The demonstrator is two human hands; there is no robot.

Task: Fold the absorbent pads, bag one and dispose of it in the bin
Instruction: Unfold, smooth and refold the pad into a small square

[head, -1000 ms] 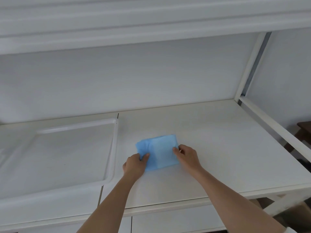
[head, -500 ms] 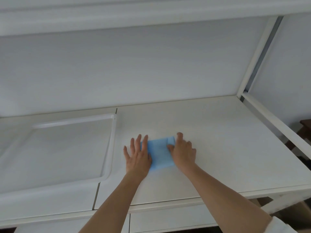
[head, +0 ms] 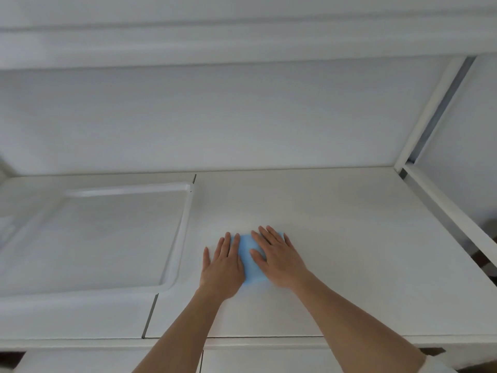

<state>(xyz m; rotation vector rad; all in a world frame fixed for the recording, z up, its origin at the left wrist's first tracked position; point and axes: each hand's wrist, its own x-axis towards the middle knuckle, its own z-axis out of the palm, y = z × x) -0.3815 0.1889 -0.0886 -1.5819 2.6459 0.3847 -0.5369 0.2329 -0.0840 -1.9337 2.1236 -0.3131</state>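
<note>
Within a second the pad point(head: 251, 261) got narrower; both hands, left point(head: 224, 267) at 9 o'clock, right point(head: 278, 261) at 3, lay flat, pressing the fold onto the worktop point(head: 349, 251). Bagging came next.

Both forearms were bare from wrist to elbow. The left hand point(head: 224, 267) and right hand point(head: 279, 261) wore no gloves, rings or watch. At five o'clock, a white sleeve edge point(head: 441, 366) showed on the right arm.
</note>
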